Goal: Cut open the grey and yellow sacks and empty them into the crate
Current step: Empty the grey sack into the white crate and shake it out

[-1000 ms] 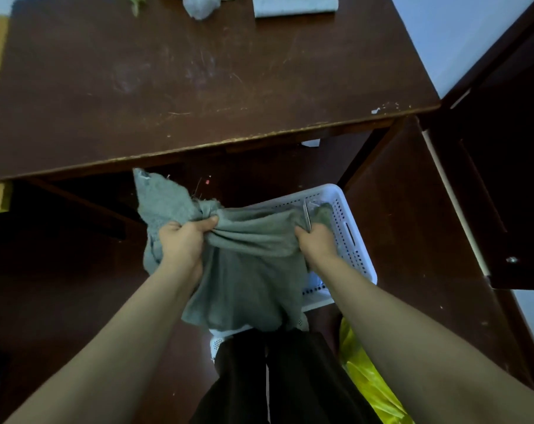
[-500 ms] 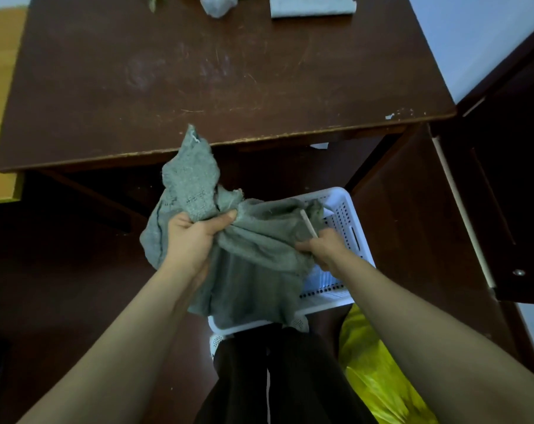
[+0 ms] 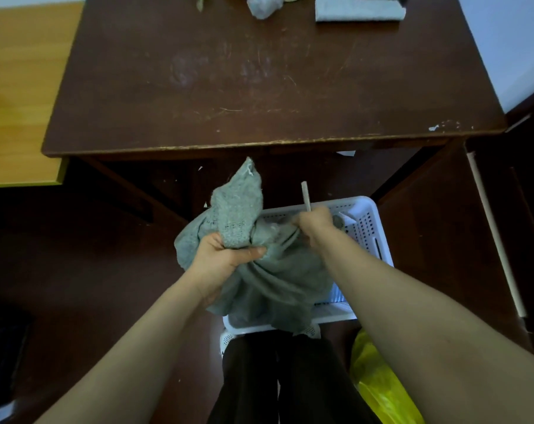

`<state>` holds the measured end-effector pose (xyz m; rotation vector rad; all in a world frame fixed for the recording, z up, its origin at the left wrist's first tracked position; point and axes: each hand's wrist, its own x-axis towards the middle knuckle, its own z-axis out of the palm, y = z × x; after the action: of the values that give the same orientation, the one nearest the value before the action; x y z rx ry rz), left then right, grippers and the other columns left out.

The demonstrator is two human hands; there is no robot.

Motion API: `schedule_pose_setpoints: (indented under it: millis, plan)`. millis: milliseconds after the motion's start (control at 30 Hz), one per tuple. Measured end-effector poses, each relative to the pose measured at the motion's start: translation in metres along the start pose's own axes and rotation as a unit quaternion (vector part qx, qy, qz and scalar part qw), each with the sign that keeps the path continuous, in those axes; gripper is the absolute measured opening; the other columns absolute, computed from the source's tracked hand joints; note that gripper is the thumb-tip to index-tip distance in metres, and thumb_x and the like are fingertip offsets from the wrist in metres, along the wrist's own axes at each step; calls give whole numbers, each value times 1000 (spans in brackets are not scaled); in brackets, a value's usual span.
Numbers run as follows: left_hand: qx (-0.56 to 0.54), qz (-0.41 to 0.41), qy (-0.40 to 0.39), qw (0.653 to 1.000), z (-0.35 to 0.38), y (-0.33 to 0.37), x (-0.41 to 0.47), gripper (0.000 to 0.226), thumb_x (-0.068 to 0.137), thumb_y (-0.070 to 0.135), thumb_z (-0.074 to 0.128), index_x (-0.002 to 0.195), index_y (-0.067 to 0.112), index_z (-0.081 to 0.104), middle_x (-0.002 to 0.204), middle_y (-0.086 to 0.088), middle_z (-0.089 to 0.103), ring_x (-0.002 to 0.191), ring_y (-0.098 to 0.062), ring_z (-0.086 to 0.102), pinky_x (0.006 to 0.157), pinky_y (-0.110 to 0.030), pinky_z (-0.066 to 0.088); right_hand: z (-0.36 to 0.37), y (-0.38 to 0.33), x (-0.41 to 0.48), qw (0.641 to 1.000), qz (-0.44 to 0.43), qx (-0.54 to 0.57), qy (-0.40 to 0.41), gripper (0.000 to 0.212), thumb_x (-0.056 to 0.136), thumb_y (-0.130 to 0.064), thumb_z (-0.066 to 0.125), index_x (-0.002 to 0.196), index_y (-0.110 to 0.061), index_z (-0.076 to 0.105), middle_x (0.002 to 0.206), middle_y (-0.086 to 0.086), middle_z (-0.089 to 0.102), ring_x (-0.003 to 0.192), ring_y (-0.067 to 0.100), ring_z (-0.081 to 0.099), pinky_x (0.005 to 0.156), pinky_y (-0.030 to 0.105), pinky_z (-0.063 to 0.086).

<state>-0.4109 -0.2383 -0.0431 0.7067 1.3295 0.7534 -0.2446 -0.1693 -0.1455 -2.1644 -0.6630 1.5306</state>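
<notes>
I hold the grey sack (image 3: 278,280) bunched over the white perforated crate (image 3: 371,228) on the floor. My left hand (image 3: 226,261) grips its gathered left part, with one corner sticking up above the fist. My right hand (image 3: 314,223) is closed on the sack's right side and also holds a thin white stick-like tool (image 3: 305,195) that points up. The yellow sack (image 3: 379,384) lies on the floor at the lower right, beside my legs. What is inside the crate is hidden by the grey sack.
A dark brown table (image 3: 259,87) stands just beyond the crate, with a grey folded cloth (image 3: 357,10) and a crumpled bag (image 3: 262,6) at its far edge. A lighter wooden surface (image 3: 18,87) is at left. Dark furniture (image 3: 522,209) stands at right.
My hands have drawn closer together, bunching the grey sack tighter. The sack's loose corner has risen above my left fist, and the white tool in my right hand now stands upright.
</notes>
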Motion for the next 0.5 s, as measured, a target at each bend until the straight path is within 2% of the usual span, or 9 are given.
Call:
schedule_pose_setpoints:
  millis: [67, 100, 133, 233, 267, 333, 400, 467, 500]
  plan:
    - [16, -26, 74, 997, -16, -5, 4, 19, 72, -10, 71, 81, 6, 70, 80, -4, 74, 76, -16, 71, 64, -24, 57, -2, -21, -5, 995, -21, 98, 15, 12, 84, -2, 64, 94, 0, 60, 83, 15, 60, 63, 14, 64, 54, 24, 52]
    - [37, -38, 103, 993, -24, -8, 5, 18, 73, -7, 72, 83, 7, 69, 82, -4, 74, 77, -16, 70, 64, -25, 56, -4, -35, -13, 987, -30, 159, 10, 6, 84, -1, 64, 83, -2, 58, 73, 11, 57, 43, 5, 58, 41, 17, 46]
    - [55, -48, 118, 990, -31, -13, 6, 17, 74, -5, 73, 86, 8, 69, 84, -4, 73, 79, -16, 69, 65, -26, 55, -7, -46, -22, 978, -39, 205, -3, 10, 84, -1, 63, 78, -5, 56, 66, 6, 54, 31, 1, 49, 34, 13, 38]
    - [91, -60, 122, 987, -40, -28, 6, 19, 76, -2, 74, 91, 8, 68, 89, -4, 71, 82, -14, 68, 64, -24, 54, -17, -53, -51, 953, -48, 289, -73, 3, 87, -3, 60, 86, -6, 61, 53, 0, 55, 28, 2, 41, 30, 14, 32]
    - [97, -63, 127, 985, -42, -33, 5, 20, 75, -1, 74, 91, 8, 67, 88, -3, 71, 81, -13, 68, 62, -21, 53, -20, -44, -56, 949, -35, 300, -85, 7, 89, -3, 57, 83, -7, 59, 44, -4, 51, 25, 1, 35, 28, 13, 27]
    - [108, -72, 151, 980, -44, -40, 7, 19, 75, 0, 75, 90, 9, 66, 85, -2, 70, 79, -13, 66, 60, -19, 50, -25, -27, -59, 953, 26, 296, -68, 23, 92, -2, 51, 71, -12, 47, 31, -8, 37, 21, 1, 25, 26, 12, 17]
    - [150, -77, 165, 972, -48, -42, 10, 13, 78, 1, 72, 83, 12, 65, 77, 0, 67, 73, -14, 64, 56, -19, 48, -28, -26, -60, 959, 32, 280, -28, 24, 92, -1, 51, 71, -12, 46, 33, -7, 32, 21, 2, 22, 28, 11, 15]
    - [221, -72, 168, 958, -51, -47, 14, 12, 80, 2, 69, 77, 12, 64, 74, -5, 68, 72, -19, 64, 58, -28, 53, -28, -35, -63, 960, -22, 278, -27, 13, 91, -2, 55, 80, -10, 53, 37, -6, 37, 22, 1, 26, 28, 11, 18]
    - [250, -71, 177, 949, -53, -50, 14, 10, 80, 2, 68, 78, 11, 63, 78, -10, 68, 76, -25, 65, 65, -37, 56, -27, -35, -66, 958, -39, 283, -36, 11, 91, -3, 55, 82, -10, 55, 35, -8, 39, 22, 0, 28, 28, 11, 20]
